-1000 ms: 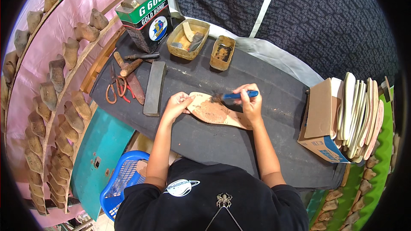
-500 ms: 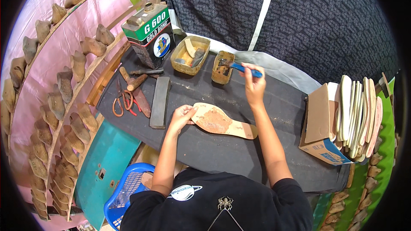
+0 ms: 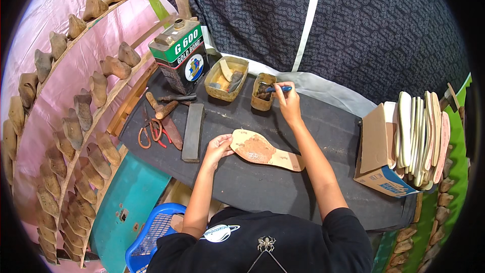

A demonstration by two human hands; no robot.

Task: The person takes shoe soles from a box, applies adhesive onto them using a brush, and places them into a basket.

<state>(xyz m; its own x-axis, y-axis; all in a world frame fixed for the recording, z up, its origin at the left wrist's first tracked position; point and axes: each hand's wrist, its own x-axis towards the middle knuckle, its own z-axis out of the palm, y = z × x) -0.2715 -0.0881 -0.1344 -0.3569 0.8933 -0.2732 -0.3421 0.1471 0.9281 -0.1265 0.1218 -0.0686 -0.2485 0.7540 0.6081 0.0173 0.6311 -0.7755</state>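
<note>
My left hand (image 3: 217, 150) pinches the toe edge of a tan insole (image 3: 262, 150), holding it a little over the dark table. A brownish, wet-looking coating covers much of the insole's wide front part, while its narrow heel end points right, beside my right forearm. In my right hand (image 3: 288, 102) is a brush with a blue handle (image 3: 284, 89). Its bristle end dips into a small, stained rectangular tub (image 3: 261, 102) with dark residue inside. Left of that tub stands a larger yellowish tub (image 3: 222, 94) with scraps in it.
A green-and-black metal can (image 3: 178, 60) stands at the back left. Nearer lie scissors (image 3: 145, 134), wooden-handled tools (image 3: 165, 109) and a grey block (image 3: 193, 134). On the right, a cardboard box (image 3: 376, 156) holds many upright insoles (image 3: 422, 136). Racks of wooden shoe lasts (image 3: 83, 111) line the left.
The brush has gone down into the small tub as my right hand moved slightly left and lower. My left hand still holds the insole. The whole view has shifted slightly.
</note>
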